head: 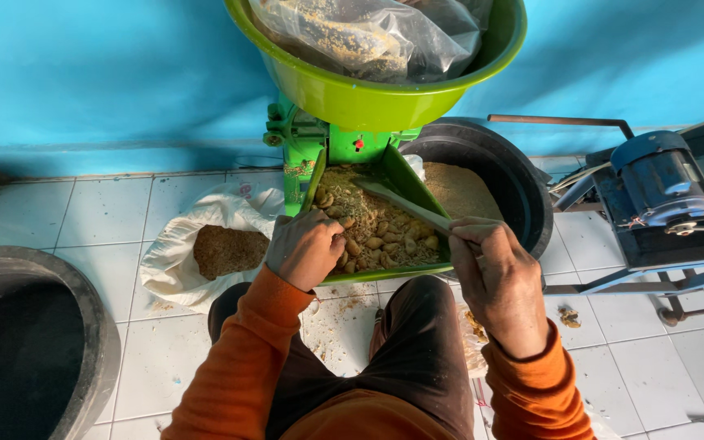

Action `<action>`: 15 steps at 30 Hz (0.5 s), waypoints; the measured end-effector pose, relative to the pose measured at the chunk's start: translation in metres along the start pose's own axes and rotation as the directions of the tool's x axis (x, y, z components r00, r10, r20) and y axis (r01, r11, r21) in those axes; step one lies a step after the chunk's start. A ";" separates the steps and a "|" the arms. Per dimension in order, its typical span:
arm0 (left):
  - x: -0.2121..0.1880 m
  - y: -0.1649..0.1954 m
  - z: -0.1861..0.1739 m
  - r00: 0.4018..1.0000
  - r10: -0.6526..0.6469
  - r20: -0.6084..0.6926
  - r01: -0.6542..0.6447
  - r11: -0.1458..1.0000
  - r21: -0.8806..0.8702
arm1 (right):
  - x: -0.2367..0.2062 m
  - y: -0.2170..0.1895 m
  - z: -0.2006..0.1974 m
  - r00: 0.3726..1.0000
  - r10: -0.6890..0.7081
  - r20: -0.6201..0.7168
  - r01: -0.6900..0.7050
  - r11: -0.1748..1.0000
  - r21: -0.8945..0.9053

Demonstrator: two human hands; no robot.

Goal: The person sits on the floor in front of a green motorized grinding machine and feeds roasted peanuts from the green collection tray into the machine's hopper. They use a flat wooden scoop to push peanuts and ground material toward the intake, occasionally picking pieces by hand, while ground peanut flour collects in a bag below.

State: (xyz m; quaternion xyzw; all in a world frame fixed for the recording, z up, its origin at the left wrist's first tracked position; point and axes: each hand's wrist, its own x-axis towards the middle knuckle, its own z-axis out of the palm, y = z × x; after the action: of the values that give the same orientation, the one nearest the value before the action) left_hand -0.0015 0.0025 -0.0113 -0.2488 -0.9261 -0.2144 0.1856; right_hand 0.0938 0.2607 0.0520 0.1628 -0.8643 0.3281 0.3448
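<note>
Room: white tiled floor (pixel 107 236) against a bright blue wall (pixel 107 73), crumbs scattered near the person's knees.
Machine: green grinder (pixel 307 143) stands by the wall, with a green basin (pixel 368 102) on top carrying a clear plastic bag (pixel 368 33) of grain.
Tray: green feed tray (pixel 417 191) slopes down from the machine toward the person, so the shelled nuts and meal (pixel 376 232) lie within reach.
Left hand (pixel 305 248): fingers curled over the nuts at the tray's near edge, clenched on a handful as far as can be seen.
Right hand (pixel 499 281): grasping a flat stick (pixel 405 208), its blade laid across the pile.
Surroundings: open white sack (pixel 181 244) of brown meal left of the tray; black tub (pixel 499 175) behind it; blue motor (pixel 662 183) at right.
</note>
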 end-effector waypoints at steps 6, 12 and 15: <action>-0.003 0.003 0.000 1.000 -0.009 -0.005 0.009 1.000 0.006 | 0.006 0.010 0.051 0.992 -0.105 0.066 0.106 0.994 -0.013; -0.004 0.005 -0.004 0.999 -0.027 0.043 0.027 1.000 0.000 | 0.003 0.007 0.022 0.996 -0.079 -0.051 0.075 0.995 -0.065; -0.002 0.003 -0.002 0.997 -0.032 0.063 0.032 0.999 0.009 | 0.009 -0.002 -0.030 0.997 0.056 -0.044 -0.055 0.998 0.014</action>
State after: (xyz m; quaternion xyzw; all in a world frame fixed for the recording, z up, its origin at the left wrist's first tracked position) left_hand 0.0029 0.0033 -0.0096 -0.2399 -0.9362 -0.2057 0.1537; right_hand 0.1028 0.2790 0.0758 0.1336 -0.8585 0.3467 0.3534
